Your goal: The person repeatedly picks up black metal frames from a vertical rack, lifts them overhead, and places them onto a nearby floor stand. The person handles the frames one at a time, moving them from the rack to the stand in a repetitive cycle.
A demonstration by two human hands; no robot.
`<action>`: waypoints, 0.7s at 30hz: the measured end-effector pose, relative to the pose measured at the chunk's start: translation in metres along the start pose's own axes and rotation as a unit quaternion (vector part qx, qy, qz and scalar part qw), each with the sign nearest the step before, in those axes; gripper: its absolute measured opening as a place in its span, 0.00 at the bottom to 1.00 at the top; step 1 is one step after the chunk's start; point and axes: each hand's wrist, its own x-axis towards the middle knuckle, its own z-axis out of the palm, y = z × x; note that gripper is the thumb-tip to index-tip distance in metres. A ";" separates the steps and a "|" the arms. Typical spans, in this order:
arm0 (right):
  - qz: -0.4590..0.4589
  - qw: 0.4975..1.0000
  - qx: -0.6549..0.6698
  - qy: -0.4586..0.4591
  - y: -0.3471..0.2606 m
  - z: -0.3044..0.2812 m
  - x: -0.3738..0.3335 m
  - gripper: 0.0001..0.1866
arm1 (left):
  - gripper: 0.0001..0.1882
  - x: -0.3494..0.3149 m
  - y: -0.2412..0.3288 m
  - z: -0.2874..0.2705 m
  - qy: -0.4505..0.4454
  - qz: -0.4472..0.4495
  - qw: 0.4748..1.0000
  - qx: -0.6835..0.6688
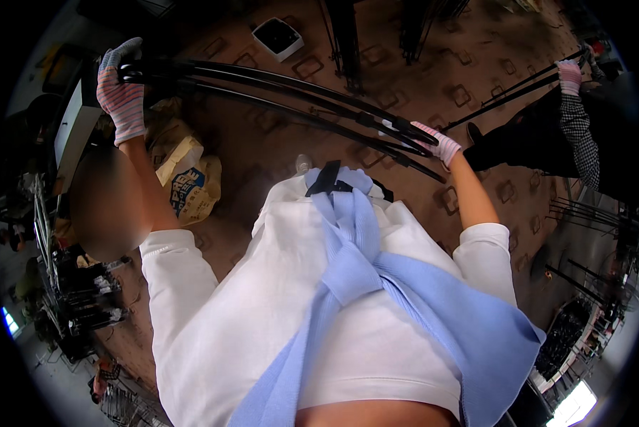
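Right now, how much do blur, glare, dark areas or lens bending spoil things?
Head view: a blurred patch hides detail beside the left forearm; head view: a bright panel, lower right, is washed out; head view: dark clothes at right lose detail; head view: fisheye bending may exaggerate the rods' bow, but left hand and right hand read clearly.

L hand [120,96] — gloved, raised, w/ fingers [124,48] bent; L forearm [147,186] angled up & outward. R hand [442,144] — gloved, partly hidden; R forearm [474,192] angled up & inward.
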 end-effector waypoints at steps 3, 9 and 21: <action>0.027 0.931 0.362 -0.047 -0.078 -0.066 -0.032 0.19 | 0.11 -0.009 -0.018 -0.001 0.027 -0.099 0.986 -0.131; -0.068 0.848 0.522 -0.060 -0.124 -0.057 -0.038 0.29 | 0.12 -0.006 -0.021 0.013 0.179 -0.251 0.834 -0.458; 0.074 0.879 0.425 -0.205 -0.178 -0.009 0.006 0.20 | 0.08 0.016 -0.086 0.021 0.176 -0.171 0.831 -0.499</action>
